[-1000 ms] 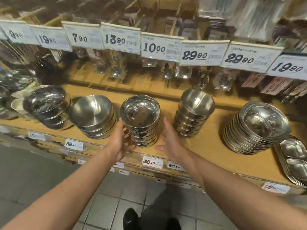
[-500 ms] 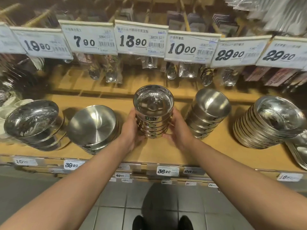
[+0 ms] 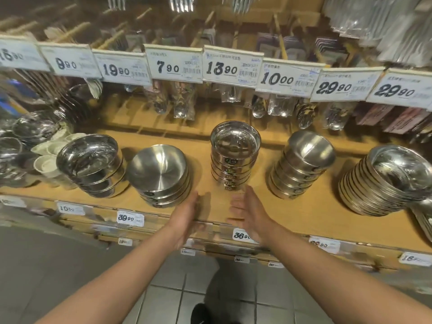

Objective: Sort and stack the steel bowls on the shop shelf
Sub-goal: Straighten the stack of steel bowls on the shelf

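Wooden shelf (image 3: 304, 213) carries a tall stack (image 3: 235, 157) of polished bowls, rigid, slick and likely top-heavy, best clasped low at both sides, just beyond the left hand (image 3: 187, 217) and right hand (image 3: 251, 212), fingers straight, empty.

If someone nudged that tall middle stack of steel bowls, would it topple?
Possibly. The middle stack is tall and narrow, so it may tip. Its polished bowls look slippery, so they could slide apart. Both hands are off it.
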Action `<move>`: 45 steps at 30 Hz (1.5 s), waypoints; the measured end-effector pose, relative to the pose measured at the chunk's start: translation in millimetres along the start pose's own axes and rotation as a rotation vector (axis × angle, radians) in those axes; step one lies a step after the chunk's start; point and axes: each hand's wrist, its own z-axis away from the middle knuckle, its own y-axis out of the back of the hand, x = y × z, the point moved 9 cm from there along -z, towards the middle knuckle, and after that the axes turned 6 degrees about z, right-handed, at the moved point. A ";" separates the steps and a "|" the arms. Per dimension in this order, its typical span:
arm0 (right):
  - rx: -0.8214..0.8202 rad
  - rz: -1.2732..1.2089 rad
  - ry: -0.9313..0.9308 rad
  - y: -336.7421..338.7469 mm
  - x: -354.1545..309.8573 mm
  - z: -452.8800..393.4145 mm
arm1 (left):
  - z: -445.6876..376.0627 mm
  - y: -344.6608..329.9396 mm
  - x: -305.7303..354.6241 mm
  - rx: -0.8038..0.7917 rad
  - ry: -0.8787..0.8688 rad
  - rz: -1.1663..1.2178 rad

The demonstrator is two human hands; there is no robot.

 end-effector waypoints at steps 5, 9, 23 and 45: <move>-0.124 0.084 0.052 -51.9 -16.9 9.5 | 22.2 83.5 1.9 0.156 0.038 -0.174; -0.178 0.153 0.082 -87.6 -22.8 11.5 | 21.5 150.3 27.7 0.329 -0.025 0.017; -0.003 -0.123 0.222 -153.9 -46.4 -41.1 | -51.2 131.8 90.4 0.044 -0.046 0.257; 0.002 -0.033 0.053 -175.4 7.9 -21.7 | -5.4 216.2 57.1 0.109 0.055 -0.006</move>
